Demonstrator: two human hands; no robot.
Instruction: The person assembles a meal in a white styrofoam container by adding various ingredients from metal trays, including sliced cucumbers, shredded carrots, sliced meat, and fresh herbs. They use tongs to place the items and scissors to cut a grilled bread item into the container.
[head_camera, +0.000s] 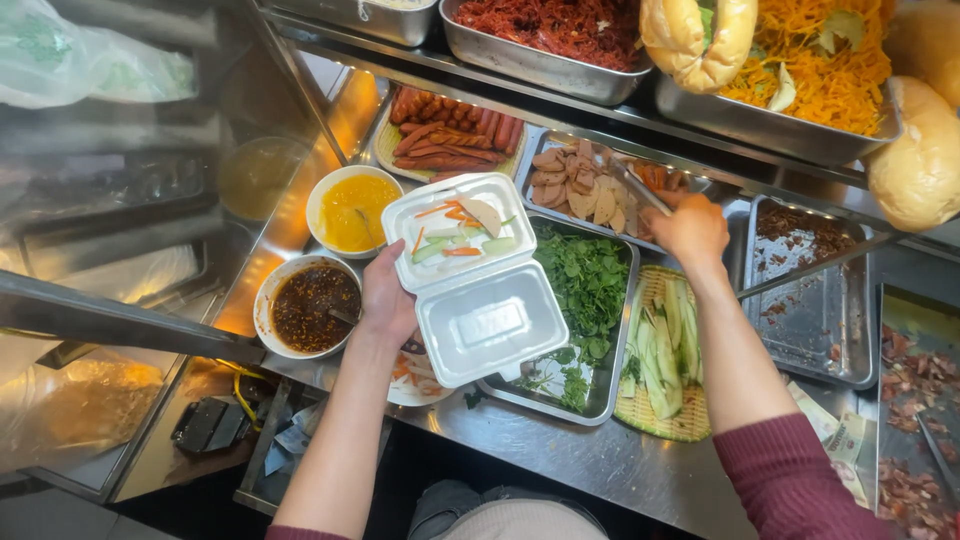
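Right now my left hand (385, 300) grips the open white foam box (470, 275) at its hinge side, fingers curled under the tray half, which already carries carrot and cucumber strips and one pale slice; the box hangs level over the tray of green herbs (585, 290). Just left of it sit a bowl of dark sauce (308, 305) and a bowl of yellow sauce (350, 210). Further out, my right hand (690, 228) is closed around metal tongs (635, 187) whose tips reach into the steel tray of sliced meats (580, 185) (I cannot tell whether they have nipped a slice). To do this well, I judge, I should keep the box flat and close beneath the tongs, squeeze gently, and lift one slice cleanly. Beyond lie sausages (450, 135).
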